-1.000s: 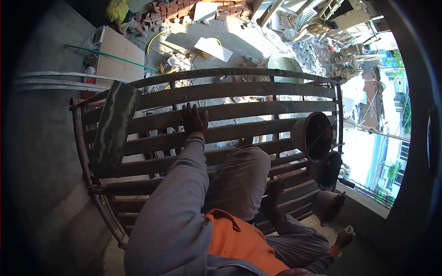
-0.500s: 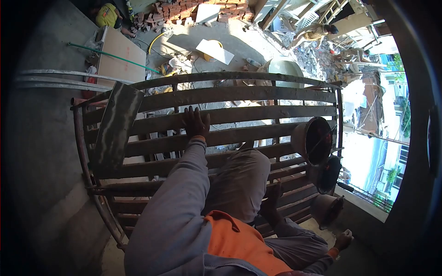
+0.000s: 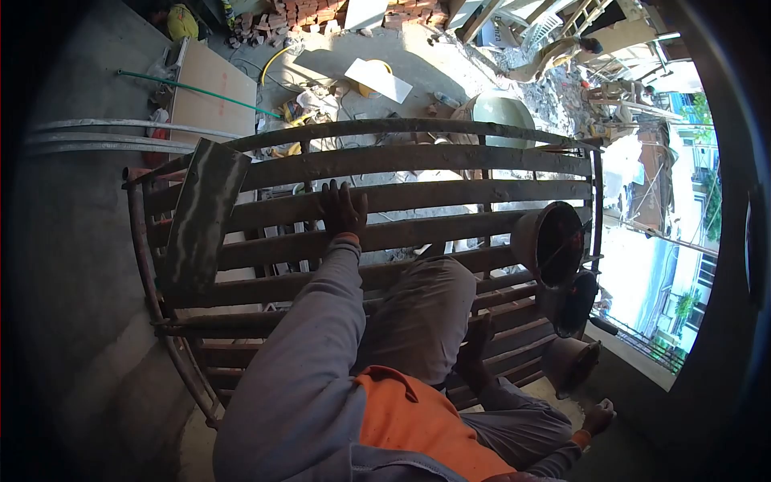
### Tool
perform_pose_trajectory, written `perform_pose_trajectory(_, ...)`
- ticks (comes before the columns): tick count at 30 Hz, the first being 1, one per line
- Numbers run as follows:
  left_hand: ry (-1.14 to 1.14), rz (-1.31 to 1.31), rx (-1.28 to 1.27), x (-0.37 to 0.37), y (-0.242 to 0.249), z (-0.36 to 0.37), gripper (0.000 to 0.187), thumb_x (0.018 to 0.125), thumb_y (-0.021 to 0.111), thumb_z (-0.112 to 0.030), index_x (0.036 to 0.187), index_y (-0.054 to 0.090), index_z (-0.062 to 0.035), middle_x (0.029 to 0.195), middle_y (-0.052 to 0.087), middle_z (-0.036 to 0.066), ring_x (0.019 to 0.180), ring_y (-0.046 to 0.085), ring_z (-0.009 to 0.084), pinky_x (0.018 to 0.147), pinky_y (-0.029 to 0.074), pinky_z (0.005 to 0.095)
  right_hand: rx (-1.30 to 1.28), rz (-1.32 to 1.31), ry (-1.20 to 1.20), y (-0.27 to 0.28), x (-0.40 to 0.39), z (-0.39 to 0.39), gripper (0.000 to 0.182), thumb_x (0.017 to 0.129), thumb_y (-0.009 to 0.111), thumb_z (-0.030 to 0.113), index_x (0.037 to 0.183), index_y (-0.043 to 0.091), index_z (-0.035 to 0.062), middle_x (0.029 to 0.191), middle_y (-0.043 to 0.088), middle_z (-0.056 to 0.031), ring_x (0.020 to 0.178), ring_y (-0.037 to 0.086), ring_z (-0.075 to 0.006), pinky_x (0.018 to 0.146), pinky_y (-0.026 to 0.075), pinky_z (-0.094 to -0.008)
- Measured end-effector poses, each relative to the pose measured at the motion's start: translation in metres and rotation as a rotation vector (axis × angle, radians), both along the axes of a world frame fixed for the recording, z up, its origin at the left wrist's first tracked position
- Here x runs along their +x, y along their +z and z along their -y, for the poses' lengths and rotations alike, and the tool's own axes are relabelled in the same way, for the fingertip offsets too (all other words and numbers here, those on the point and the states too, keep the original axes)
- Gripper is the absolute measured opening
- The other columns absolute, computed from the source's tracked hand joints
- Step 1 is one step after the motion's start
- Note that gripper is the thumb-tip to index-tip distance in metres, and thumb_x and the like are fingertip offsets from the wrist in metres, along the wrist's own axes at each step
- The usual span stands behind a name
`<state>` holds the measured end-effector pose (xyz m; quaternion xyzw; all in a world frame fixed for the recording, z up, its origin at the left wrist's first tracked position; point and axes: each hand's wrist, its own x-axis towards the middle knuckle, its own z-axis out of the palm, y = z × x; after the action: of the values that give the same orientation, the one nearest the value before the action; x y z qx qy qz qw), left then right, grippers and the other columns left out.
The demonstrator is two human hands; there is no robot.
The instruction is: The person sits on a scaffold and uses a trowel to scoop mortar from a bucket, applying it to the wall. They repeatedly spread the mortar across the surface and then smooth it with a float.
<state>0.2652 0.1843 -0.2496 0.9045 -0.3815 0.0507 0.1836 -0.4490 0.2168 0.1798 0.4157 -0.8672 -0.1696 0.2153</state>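
Note:
My left hand (image 3: 344,213) rests on a slat of the metal scaffold platform (image 3: 418,161), its fingers stretched out and apart. To its left a dark, streaked rectangular board (image 3: 207,215) lies across the slats. My right hand (image 3: 598,416) is low at the right, beside my bent leg, with its fingers curled. Whatever may be in those fingers is too small to make out. Nearest to it is a small pail (image 3: 569,365) tipped toward the right. Above that pail are a dark container (image 3: 575,305) and a larger bucket (image 3: 536,241) with a stick-like tool in it.
Past the slats, well below, lie a brick pile (image 3: 309,20), a large round tub (image 3: 502,112) and a pale panel (image 3: 215,92). A person in yellow (image 3: 183,24) and another person (image 3: 554,58) are down there. A wall (image 3: 80,265) stands at the left.
The view has shifted slightly, so the ground below sits a little differently in the picture. Both hands stay in nearly the same places.

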Motion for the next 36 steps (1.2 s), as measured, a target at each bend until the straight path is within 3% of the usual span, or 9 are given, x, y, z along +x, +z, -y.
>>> perform_pose_trajectory(12, -0.025, -0.038, -0.022, 0.002, 0.003, 0.001, 0.054, 0.086, 0.061, -0.044, 0.125, 0.051, -0.0087, 0.134, 0.047, 0.019, 0.132, 0.037, 0.04, 0.107, 0.026, 0.0609, 0.022, 0.005, -0.046, -0.003, -0.013, -0.002, 0.03, 0.095, 0.048, 0.033, 0.106, 0.069, 0.013, 0.107, 0.06, -0.0187, 0.098, 0.061, -0.0362, 0.083, 0.049, -0.0452)
perform_pose_trajectory(29, -0.031, 0.001, 0.002, 0.0, 0.009, 0.001, 0.053, 0.086, 0.061, -0.044, 0.125, 0.051, -0.0096, 0.135, 0.045, 0.016, 0.131, 0.038, 0.0374, 0.106, 0.027, 0.06, 0.028, 0.032, -0.002, -0.001, -0.005, 0.005, 0.032, 0.097, 0.049, 0.034, 0.111, 0.067, 0.0128, 0.109, 0.06, -0.0168, 0.099, 0.061, -0.0343, 0.085, 0.048, -0.0432)
perform_pose_trajectory(36, -0.038, -0.006, 0.007, -0.002, 0.003, -0.001, 0.054, 0.088, 0.058, -0.046, 0.126, 0.052, -0.0088, 0.139, 0.044, 0.016, 0.135, 0.035, 0.0368, 0.104, 0.029, 0.062, -0.068, 0.126, 0.121, -0.002, -0.003, 0.004, 0.032, 0.097, 0.051, 0.033, 0.11, 0.069, 0.0094, 0.105, 0.061, -0.0199, 0.097, 0.061, -0.0361, 0.084, 0.048, -0.0418)
